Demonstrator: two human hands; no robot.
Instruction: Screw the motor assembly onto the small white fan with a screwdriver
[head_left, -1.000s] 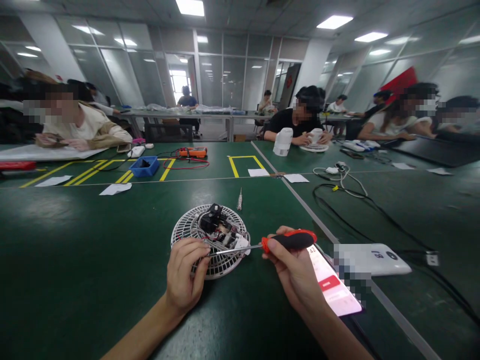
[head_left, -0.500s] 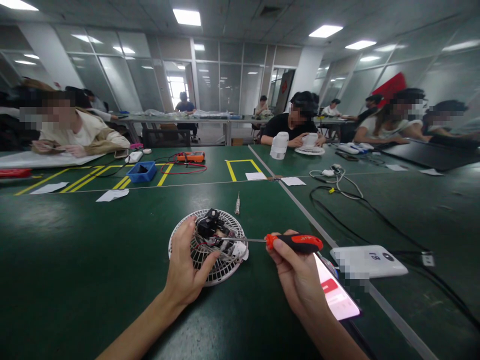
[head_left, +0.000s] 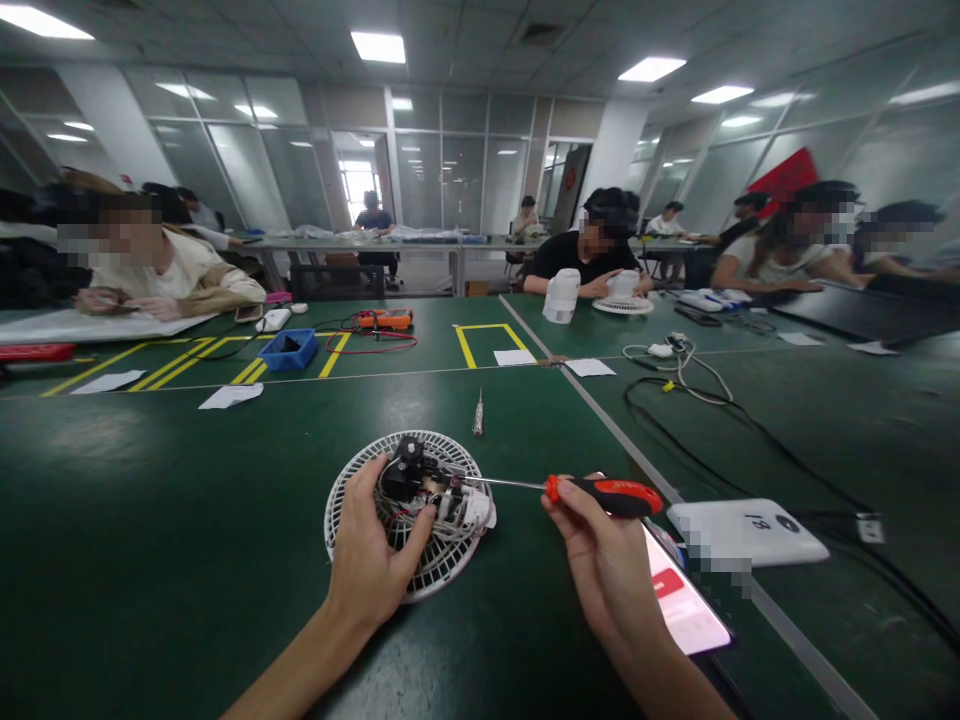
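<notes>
A round white fan grille (head_left: pixel 442 578) lies on the green table, with a black motor assembly (head_left: pixel 407 466), wires and a white plastic part (head_left: pixel 477 512) on top of it. My left hand (head_left: pixel 379 545) grips the motor assembly from the left, thumb in front and fingers behind. In my right hand (head_left: pixel 604 545) is a red-and-black screwdriver (head_left: pixel 611 494), held by its handle and pointing left. Its shaft reaches over the grille's right edge to the motor's wires; whether the tip touches anything I cannot tell. A small clear-handled screwdriver (head_left: pixel 478 415) lies beyond the grille.
Close to my right hand lie a lit phone (head_left: pixel 694 600) and a white power bank-like box (head_left: pixel 750 532). Cables (head_left: pixel 690 445) run along the right. Farther off are a blue bin (head_left: pixel 291 350), an orange multimeter (head_left: pixel 385 319) and a co-worker (head_left: pixel 592 245) handling white fan parts.
The grille and motor, with my left hand, have shifted slightly left and turned a little. The screwdriver has moved right, drawing its tip back from the middle of the wiring.
</notes>
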